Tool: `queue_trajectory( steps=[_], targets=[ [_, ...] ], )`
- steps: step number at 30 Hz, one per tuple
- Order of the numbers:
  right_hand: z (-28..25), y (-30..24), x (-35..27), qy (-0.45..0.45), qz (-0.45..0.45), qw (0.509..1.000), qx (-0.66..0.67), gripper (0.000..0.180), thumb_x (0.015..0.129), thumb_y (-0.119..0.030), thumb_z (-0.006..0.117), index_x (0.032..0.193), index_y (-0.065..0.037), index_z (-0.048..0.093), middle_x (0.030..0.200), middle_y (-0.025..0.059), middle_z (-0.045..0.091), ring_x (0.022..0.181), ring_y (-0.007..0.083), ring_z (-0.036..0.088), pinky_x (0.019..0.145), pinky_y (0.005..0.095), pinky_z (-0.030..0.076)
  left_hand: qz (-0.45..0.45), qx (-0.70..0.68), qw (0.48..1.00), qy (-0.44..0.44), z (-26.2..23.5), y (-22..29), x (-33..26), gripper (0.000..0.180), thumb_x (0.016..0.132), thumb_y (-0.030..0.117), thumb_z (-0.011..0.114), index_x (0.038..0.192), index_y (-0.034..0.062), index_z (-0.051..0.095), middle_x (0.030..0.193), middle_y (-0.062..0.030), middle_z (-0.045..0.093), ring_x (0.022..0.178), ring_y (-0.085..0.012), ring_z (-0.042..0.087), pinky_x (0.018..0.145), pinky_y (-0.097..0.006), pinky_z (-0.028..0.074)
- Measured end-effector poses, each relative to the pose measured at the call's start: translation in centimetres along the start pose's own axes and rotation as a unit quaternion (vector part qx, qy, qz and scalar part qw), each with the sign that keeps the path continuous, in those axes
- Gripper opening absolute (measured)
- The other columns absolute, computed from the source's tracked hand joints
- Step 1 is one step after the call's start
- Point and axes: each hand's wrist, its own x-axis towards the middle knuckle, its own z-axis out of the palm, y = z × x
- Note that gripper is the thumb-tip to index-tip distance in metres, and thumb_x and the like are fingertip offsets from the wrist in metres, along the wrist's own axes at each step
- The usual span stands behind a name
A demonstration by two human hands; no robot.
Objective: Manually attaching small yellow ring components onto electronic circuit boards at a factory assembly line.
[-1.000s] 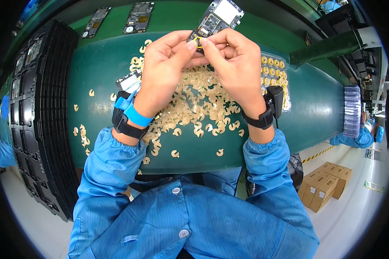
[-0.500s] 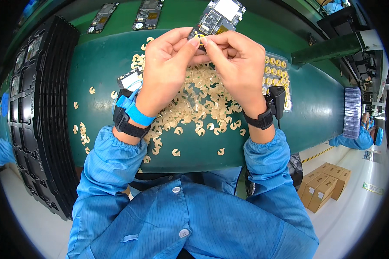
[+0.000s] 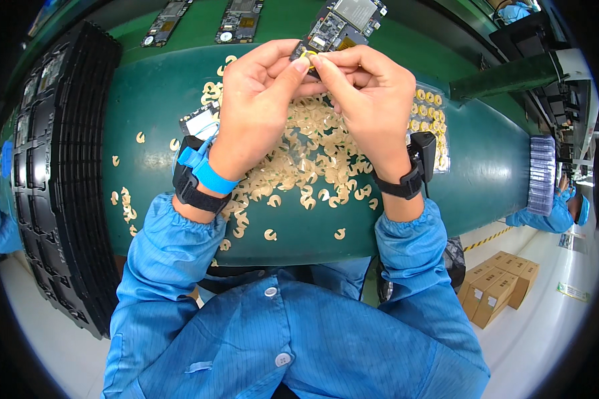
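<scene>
Fingers (image 3: 301, 65) clasp flat circuit board (image 3: 338, 32); yellow ring (image 3: 311, 52) curved.

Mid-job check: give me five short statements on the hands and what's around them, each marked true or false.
1. The left hand and right hand meet at a yellow ring by the circuit board's near end. True.
2. The blue band is on the right wrist. False: the blue band is on the left wrist.
3. Loose cream C-shaped pieces lie on the green work surface. True.
4. The black trays are stacked on the right. False: the black trays are on the left.
5. Round yellow parts sit in rows beyond the right wrist. True.
</scene>
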Motion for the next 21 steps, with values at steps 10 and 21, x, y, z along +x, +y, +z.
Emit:
queue_trajectory(
  steps=[10, 21],
  targets=[
    [-0.18, 0.33, 0.00, 0.002, -0.040, 0.997, -0.067, 0.007, 0.088, -0.004, 0.075, 0.089, 0.003, 0.073, 0.073, 0.0055, 0.067, 0.058, 0.0054, 0.057, 0.053, 0.0225, 0.044, -0.010, -0.026, 1.000, 0.001, 0.01, -0.04, 0.05, 0.023, 0.105, 0.001, 0.052, 0.120, -0.0124, 0.060, 0.114, -0.0184, 0.071, 0.104, -0.0233, 0.072, 0.096, -0.036, 0.061],
    [-0.06, 0.57, 0.04, 0.008, -0.031, 0.998, -0.054, 0.008, 0.089, -0.004, 0.075, 0.090, 0.004, 0.073, 0.074, 0.0042, 0.068, 0.059, 0.0038, 0.058, 0.053, 0.0209, 0.045, -0.007, -0.010, 0.999, 0.030, -0.21, -0.39, 0.21, 0.022, 0.104, 0.004, 0.055, 0.117, -0.0123, 0.062, 0.108, -0.0168, 0.073, 0.098, -0.0214, 0.073, 0.087, -0.033, 0.064]
  ],
)
